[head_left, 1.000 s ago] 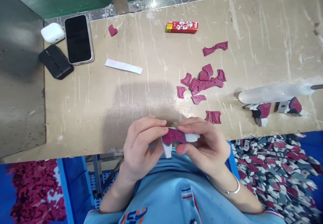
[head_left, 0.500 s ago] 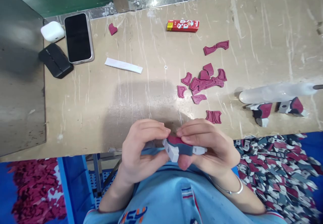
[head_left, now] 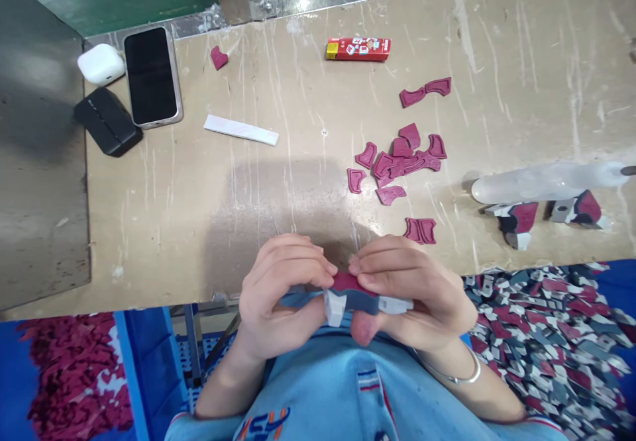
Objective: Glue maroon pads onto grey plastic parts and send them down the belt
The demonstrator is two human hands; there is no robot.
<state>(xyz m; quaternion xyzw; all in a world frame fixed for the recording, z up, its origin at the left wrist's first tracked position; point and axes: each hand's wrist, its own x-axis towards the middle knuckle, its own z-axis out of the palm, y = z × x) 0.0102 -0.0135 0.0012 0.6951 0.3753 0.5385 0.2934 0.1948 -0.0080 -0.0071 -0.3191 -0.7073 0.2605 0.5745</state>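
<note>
At the lower centre of the frame, we hold a small moulded part with a maroon top, a dark blue-grey side and pale grey ends between both hands, just off the near edge of the scuffed tan worktop. The fingers of our left hand curl over it, fingertips and thumb gripping its left end; our right hand grips the other end, fingertips pressed on the maroon top and the thumb beneath. Above and right of our hands lies a loose cluster of flat maroon pieces. At the right of the frame, a translucent white plastic bottle lies on its side, with two maroon, black and grey parts just below it. A heap of similar multicoloured parts fills the lower right, and a heap of maroon pieces the lower left.
</note>
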